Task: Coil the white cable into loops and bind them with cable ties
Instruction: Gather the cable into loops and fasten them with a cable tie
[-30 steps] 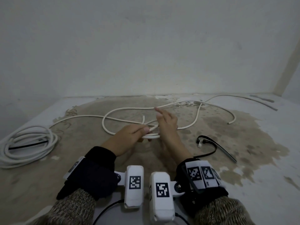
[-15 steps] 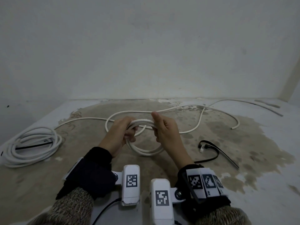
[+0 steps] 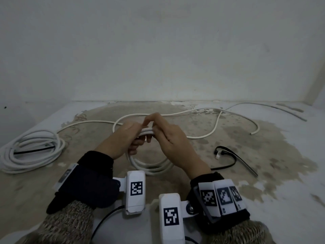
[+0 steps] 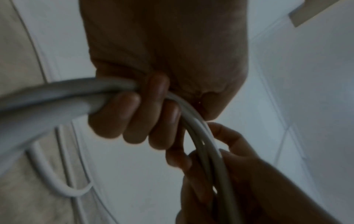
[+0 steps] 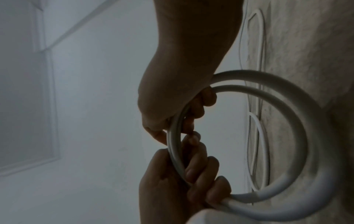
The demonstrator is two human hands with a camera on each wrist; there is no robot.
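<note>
White cable [image 3: 151, 166] coiled in two small loops, held up off the floor between both hands. Left hand [image 3: 123, 138] wrapped around the top of the loops, fingers [image 4: 132, 118] curled under the strands. Right hand [image 3: 168, 138] just beside it, nearly touching, thumb and fingers [image 5: 199, 103] closed on the same strands. Loops hanging down toward the wrists, lower arc near the wrist-mounted white camera units [image 3: 135, 191]. Rest of cable trailing away beyond the hands across the stained concrete floor [image 3: 263, 169], snaking right to a free end [image 3: 251, 133]. Black cable ties [image 3: 228, 161] on the floor right of the right hand, well apart from it, curled, one small white piece at one end. Already coiled white cable bundle [image 3: 31, 152] left of the left hand, well apart, black tie [image 3: 33, 150] across it. Grey-white wall [image 3: 158, 50] beyond. Dark cuffs and knit sleeves [image 3: 70, 222] on both forearms.
</note>
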